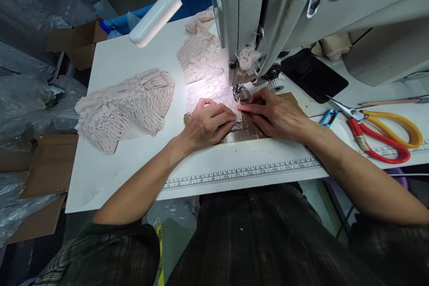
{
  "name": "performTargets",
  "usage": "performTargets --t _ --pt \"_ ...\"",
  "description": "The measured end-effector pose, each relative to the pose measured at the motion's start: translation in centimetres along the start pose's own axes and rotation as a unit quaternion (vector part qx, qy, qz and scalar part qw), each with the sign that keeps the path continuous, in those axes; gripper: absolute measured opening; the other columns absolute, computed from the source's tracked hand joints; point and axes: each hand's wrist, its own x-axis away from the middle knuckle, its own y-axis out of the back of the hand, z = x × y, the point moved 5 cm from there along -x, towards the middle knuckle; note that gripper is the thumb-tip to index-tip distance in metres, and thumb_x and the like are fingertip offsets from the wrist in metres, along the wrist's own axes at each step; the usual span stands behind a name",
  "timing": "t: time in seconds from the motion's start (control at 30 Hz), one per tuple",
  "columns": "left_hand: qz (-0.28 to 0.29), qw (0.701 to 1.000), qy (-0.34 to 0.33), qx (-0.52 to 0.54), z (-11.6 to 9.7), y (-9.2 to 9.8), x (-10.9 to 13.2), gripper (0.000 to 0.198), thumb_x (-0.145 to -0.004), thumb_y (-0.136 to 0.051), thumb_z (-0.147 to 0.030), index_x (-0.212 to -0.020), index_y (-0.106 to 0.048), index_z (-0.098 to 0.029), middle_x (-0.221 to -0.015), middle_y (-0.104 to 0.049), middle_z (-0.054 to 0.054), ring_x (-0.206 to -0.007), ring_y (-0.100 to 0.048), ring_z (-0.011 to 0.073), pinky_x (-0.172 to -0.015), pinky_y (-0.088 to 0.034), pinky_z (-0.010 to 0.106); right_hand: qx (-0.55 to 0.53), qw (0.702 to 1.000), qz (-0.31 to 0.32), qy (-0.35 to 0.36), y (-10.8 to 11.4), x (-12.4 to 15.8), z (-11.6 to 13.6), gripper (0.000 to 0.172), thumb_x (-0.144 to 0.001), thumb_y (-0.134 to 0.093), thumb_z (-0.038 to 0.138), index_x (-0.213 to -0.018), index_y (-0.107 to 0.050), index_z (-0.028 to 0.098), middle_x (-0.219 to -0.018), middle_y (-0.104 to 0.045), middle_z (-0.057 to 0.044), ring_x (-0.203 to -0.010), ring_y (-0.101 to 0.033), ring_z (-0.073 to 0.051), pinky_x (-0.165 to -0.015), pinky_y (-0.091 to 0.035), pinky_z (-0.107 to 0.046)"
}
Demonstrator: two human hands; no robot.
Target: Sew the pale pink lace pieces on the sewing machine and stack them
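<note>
A strip of pale pink lace (203, 56) runs from the back of the table to the sewing machine's presser foot (241, 94). My left hand (209, 123) rests on the lace's near end, its fingers bent and pressed together on the edge. Just right of the foot, my right hand (273, 114) pinches the lace's right edge between thumb and forefinger. Both hands are over a brown, shiny taped plate (248, 133) on the table. To the left lies a folded bundle of the same lace (129, 109), touched by neither hand. The fingertips partly cover the lace edge.
The sewing machine (248, 18) towers at the right, with a white lamp (156, 15) hanging to its left. Red and yellow scissors (378, 129), a blue thread snipper (328, 117) and a black phone (313, 73) lie at right. A printed ruler (241, 174) follows the table's front edge.
</note>
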Motion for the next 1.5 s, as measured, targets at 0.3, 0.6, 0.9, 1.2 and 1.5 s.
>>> performTargets --t 0.3,0.6,0.9,1.2,1.5 --pt "0.038 0.995 -0.035 -0.083 -0.5 -0.4 0.2 0.01 -0.099 -0.06 -0.017 -0.09 -0.065 -0.02 -0.096 -0.077 -0.001 -0.077 -0.068 0.0122 -0.095 -0.051 0.041 -0.011 1.0 0.008 -0.007 0.1 0.0 0.1 0.043 -0.096 -0.047 0.02 -0.131 -0.071 0.024 -0.112 -0.059 -0.012 -0.096 -0.059 -0.021 -0.089 -0.054 -0.038" --pt "0.068 0.986 -0.072 -0.136 -2.0 -0.1 -0.1 0.014 -0.098 -0.057 -0.021 -0.095 -0.07 -0.016 -0.09 -0.075 0.004 -0.076 -0.065 0.0174 -0.089 -0.052 0.043 -0.012 0.999 0.015 0.032 0.4 -0.2 0.7 0.039 -0.094 -0.049 0.02 -0.12 -0.078 0.027 -0.11 -0.061 -0.013 -0.095 -0.06 -0.022 -0.081 -0.054 -0.037" --pt "0.096 0.99 -0.042 -0.099 -1.6 0.0 -0.3 0.022 -0.096 -0.055 -0.027 -0.095 -0.073 -0.015 -0.09 -0.074 0.005 -0.072 -0.063 0.0167 -0.079 -0.049 0.038 0.006 0.999 0.031 0.023 0.4 -0.2 0.8 0.037 -0.093 -0.054 0.019 -0.12 -0.078 0.029 -0.112 -0.062 -0.011 -0.095 -0.059 -0.02 -0.082 -0.054 -0.034" --pt "0.11 0.99 -0.02 -0.082 -0.6 -0.2 -0.4 0.025 -0.098 -0.052 -0.028 -0.097 -0.073 -0.017 -0.094 -0.074 0.005 -0.079 -0.064 0.0176 -0.094 -0.047 0.043 0.036 0.999 0.024 -0.014 0.0 -0.1 0.5 0.04 -0.094 -0.049 0.022 -0.123 -0.075 0.029 -0.11 -0.062 -0.011 -0.094 -0.061 -0.022 -0.083 -0.055 -0.037" --pt "0.141 0.985 -0.002 -0.102 -0.3 -0.6 -0.3 0.025 -0.099 -0.05 -0.029 -0.106 -0.07 -0.016 -0.108 -0.073 0.009 -0.085 -0.064 0.0208 -0.095 -0.048 0.045 0.097 0.992 0.065 -0.052 0.0 -0.9 0.8 0.043 -0.099 -0.043 0.032 -0.132 -0.07 0.027 -0.107 -0.062 -0.013 -0.09 -0.06 -0.024 -0.066 -0.048 -0.033"
